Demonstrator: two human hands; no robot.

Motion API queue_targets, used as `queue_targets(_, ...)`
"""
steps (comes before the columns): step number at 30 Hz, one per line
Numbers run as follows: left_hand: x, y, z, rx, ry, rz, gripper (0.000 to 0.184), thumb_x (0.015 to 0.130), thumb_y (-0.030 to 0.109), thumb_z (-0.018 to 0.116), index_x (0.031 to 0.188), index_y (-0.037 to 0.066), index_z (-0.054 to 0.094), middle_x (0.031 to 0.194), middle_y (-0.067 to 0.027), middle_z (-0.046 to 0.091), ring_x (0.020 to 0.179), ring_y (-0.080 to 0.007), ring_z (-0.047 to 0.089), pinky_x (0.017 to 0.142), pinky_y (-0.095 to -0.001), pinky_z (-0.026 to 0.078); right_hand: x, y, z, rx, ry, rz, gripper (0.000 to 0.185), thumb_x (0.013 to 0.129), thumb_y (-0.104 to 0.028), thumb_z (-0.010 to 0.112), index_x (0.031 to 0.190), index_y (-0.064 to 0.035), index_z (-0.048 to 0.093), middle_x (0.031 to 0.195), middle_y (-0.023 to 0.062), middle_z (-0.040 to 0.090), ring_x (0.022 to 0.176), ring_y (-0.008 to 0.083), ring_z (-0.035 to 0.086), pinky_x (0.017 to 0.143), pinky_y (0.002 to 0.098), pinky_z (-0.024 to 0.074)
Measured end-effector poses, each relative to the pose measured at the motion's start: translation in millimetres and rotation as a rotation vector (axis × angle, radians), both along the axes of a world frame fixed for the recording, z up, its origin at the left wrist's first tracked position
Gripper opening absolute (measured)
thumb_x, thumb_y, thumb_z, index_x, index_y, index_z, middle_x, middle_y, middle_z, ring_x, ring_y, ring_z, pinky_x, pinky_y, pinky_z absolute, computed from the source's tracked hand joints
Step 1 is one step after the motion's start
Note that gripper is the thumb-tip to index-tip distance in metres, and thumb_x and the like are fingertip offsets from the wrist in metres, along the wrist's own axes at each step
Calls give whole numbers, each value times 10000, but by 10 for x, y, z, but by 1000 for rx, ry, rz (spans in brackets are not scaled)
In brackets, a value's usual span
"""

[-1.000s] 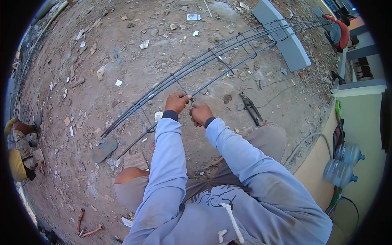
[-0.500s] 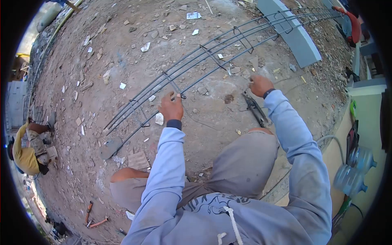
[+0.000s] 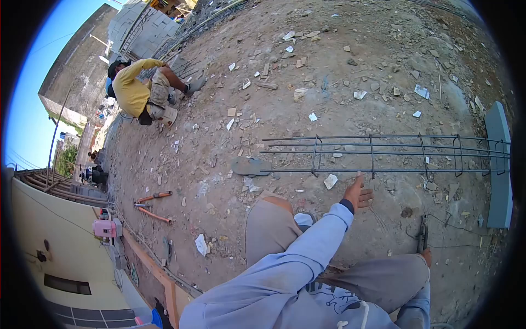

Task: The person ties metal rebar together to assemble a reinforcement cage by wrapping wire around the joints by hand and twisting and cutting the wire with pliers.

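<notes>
My left hand (image 3: 359, 194) is stretched out with its fingers apart, holding nothing, just below the near bar of a long rebar cage (image 3: 378, 153). The thumb tip overlaps that bar in the picture; I cannot tell whether it touches. The cage lies across the ground, its left bar end over a flat grey rounded piece (image 3: 251, 166). My right sleeve shows at the lower right beside my knee. A patch of skin there may be my right hand, but its fingers are not visible. Just above it lies a dark hand tool (image 3: 423, 233) with thin wire nearby.
A grey board (image 3: 498, 170) supports the cage's right end. Long-handled bolt cutters (image 3: 152, 206) with orange handles lie at left. A person in a yellow shirt (image 3: 131, 90) sits farther back. Broken tile and rubble litter the dirt. A house wall (image 3: 60, 241) stands lower left.
The view has swung left, bringing the seated person, house and bolt cutters further in. My left hand has opened out flat below the cage. My right hand has dropped toward my knee.
</notes>
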State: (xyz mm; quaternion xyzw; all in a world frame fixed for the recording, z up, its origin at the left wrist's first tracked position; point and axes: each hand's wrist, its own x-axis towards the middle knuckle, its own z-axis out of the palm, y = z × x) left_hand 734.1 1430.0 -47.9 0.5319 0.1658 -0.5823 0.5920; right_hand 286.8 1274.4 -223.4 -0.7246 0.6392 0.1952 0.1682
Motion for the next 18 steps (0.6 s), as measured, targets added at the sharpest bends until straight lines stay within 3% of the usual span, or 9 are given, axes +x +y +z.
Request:
queue_targets(2, 42, -57, 30, -94, 15, 62, 944, 812, 690, 441, 1408, 17, 154, 1063, -160, 592, 928, -238, 616, 786, -409, 496, 197, -9, 507, 39, -31, 29, 392, 729, -194, 637, 1048, -13, 497, 978, 207, 569, 923, 368, 599, 776, 444, 489)
queue_targets(7, 149, -252, 72, -202, 89, 122, 983, 800, 698, 452, 1397, -21, 147, 1050, -166, 596, 930, -255, 620, 793, -424, 489, 302, -27, 715, 30, -436, -209, 187, 706, -153, 604, 835, -21, 572, 780, 212, 579, 787, 367, 602, 652, 444, 469)
queue_targets(9, 171, -321, 68, -136, 121, 112, 987, 796, 702, 454, 1392, -26, 154, 1041, -167, 600, 925, -259, 622, 802, -434, 483, 217, -158, 754, -111, -305, 461, 171, 729, -173, 548, 800, -18, 569, 779, 198, 602, 648, 322, 591, 548, 406, 458)
queue_targets(10, 173, -331, 80, -115, 120, 139, 983, 794, 709, 447, 1375, -37, 177, 1035, -167, 603, 922, -263, 622, 810, -446, 475, 250, -165, 852, -132, -379, 499, 210, 770, -211, 512, 806, -11, 567, 745, 175, 620, 509, 255, 565, 459, 361, 437)
queue_targets(11, 174, -333, 57, -95, 141, 142, 981, 792, 716, 440, 1359, -47, 199, 1029, -167, 607, 920, -268, 623, 818, -459, 468, 575, -25, 1379, 138, -591, 10, 251, 801, -256, 519, 778, -11, 571, 657, 141, 594, 455, 212, 536, 423, 339, 418)
queue_targets(12, 174, -320, -17, -96, 124, 125, 946, 779, 739, 422, 1293, -39, 264, 1025, -167, 609, 917, -278, 623, 821, -462, 464, 909, 112, 1907, 244, -793, -543, 305, 832, -301, 526, 750, -11, 576, 570, 107, 568, 401, 169, 507, 386, 317, 399)
queue_targets(14, 203, -327, -25, -39, 146, 89, 861, 756, 779, 387, 1140, 8, 398, 994, -166, 624, 905, -295, 624, 819, -458, 463, 977, 126, 2321, 425, -807, -543, 277, 815, -272, 570, 836, 3, 568, 597, 91, 582, 407, 150, 504, 386, 268, 378)
queue_targets(18, 243, -323, -4, -1, 155, -111, 847, 740, 817, 315, 978, 31, 524, 956, -164, 642, 893, -296, 631, 810, -450, 467, 1139, 245, 3116, 386, -949, -364, 274, 777, -201, 622, 936, 14, 565, 669, 72, 599, 484, 118, 519, 444, 246, 395)
